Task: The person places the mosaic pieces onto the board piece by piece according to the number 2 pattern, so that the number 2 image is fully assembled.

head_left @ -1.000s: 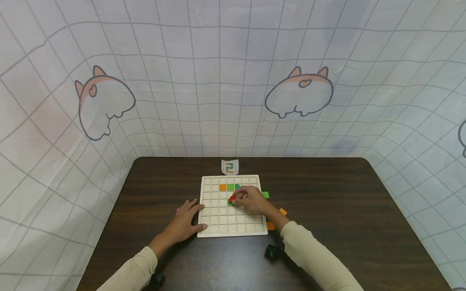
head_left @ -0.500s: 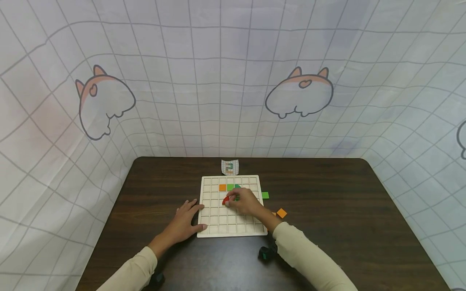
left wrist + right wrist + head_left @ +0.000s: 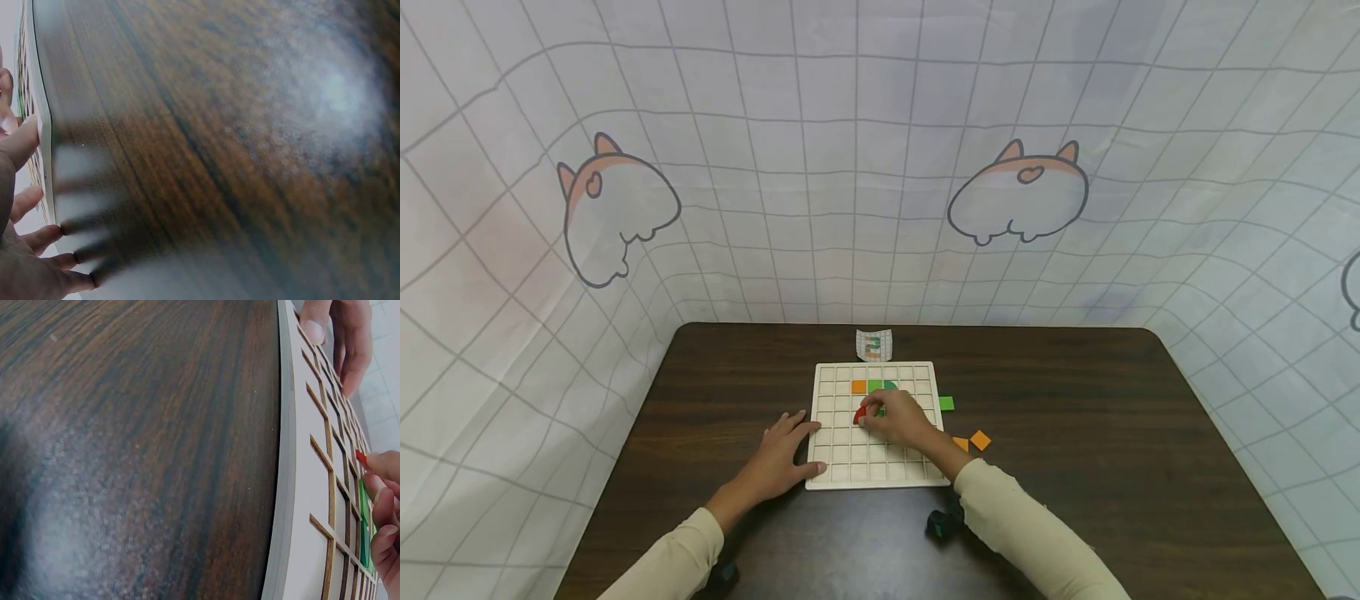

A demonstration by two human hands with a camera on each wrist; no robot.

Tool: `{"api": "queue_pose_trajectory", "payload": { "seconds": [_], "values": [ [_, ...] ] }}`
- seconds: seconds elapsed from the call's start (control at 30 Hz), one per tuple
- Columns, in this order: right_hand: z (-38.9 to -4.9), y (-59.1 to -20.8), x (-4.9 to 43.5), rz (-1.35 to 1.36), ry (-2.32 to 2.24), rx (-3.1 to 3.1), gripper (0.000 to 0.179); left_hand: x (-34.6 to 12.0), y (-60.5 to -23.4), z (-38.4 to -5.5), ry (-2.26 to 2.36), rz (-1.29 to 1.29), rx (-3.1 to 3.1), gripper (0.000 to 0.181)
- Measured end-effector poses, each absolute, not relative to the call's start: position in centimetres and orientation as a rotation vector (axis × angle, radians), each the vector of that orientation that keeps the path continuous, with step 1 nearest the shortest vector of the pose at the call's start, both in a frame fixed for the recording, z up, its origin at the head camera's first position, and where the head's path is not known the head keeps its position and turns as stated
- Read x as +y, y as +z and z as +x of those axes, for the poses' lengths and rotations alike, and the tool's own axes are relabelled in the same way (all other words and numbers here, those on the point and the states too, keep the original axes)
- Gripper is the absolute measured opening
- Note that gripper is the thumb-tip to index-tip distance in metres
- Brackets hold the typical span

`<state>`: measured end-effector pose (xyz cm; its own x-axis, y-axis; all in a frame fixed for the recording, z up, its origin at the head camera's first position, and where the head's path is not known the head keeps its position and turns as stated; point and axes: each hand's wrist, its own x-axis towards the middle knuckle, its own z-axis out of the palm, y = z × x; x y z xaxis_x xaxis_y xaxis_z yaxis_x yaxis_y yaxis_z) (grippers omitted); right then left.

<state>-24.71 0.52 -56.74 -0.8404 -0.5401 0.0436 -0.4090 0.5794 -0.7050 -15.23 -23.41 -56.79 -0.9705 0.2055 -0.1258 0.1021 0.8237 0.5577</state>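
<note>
My right hand (image 3: 897, 418) pinches a small red tile with a curved edge (image 3: 859, 414) between thumb and fingers. In the right wrist view, the red tile (image 3: 360, 457) is at the surface of the gridded board (image 3: 294, 506), left of green pieces (image 3: 364, 531) partly hidden by my fingers. My left hand (image 3: 781, 452) rests at the board's left edge, fingers spread, thumb on its lower left rim. The cream board (image 3: 880, 472) bears an orange square (image 3: 858, 387), a light green square (image 3: 875, 386) and a dark green rounded piece (image 3: 890, 385) in an upper row.
Right of the board lie a green tile (image 3: 947, 403) and two orange tiles, one turned cornerwise (image 3: 980, 441), the other (image 3: 961, 444) partly hidden by my forearm. A printed card (image 3: 874, 345) lies behind the board. A black object (image 3: 940, 525) is by my right sleeve.
My right hand has moved left with the red tile, from over a green piece to the cell beside it. The orange tiles at right show more. My left hand has stayed put.
</note>
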Motion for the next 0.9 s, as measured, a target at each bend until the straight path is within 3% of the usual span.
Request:
{"api": "queue_pose_trajectory", "payload": {
  "seconds": [0.9],
  "values": [
    [-24.53, -57.18, 0.50, -0.861, -1.045, 2.673, 0.017, -23.22, -56.72, -15.22, 0.851, 0.229, 2.814, 0.066]
  ]
}}
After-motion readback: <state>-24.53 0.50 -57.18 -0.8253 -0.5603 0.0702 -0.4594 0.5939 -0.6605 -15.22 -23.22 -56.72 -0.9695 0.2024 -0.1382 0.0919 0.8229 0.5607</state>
